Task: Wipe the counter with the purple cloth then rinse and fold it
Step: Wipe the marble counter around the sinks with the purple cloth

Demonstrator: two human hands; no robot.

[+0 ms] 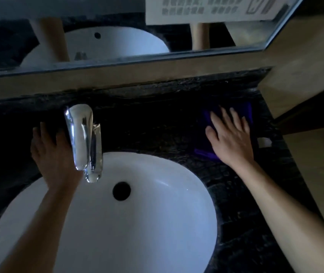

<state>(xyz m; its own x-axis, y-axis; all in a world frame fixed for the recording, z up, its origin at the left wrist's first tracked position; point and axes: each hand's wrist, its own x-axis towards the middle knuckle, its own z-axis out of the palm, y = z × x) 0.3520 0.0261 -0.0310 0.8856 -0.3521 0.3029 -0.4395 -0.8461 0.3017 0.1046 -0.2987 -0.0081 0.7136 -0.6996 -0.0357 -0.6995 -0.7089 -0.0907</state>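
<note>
I saw the purple cloth (210, 153) lying flat on the dark worktop (157, 131), right of the sink (157, 223), under my right hand (231, 138); its fingers (224, 117) were straight and spread, pressing down on the cloth. My left hand (52, 152) rested open on the worktop behind the chrome tap (82, 138), its fingers probably flat, though dimness hid them. The white basin showed only its dark drain hole (121, 191).

I'm watching the right hand (230, 136) pressing flat on the purple cloth (206, 153) — fingers straight — on the dark counter (157, 125), while the left hand (50, 152) is resting flat beside the chrome faucet (82, 134), behind the white sink (157, 223).
</note>
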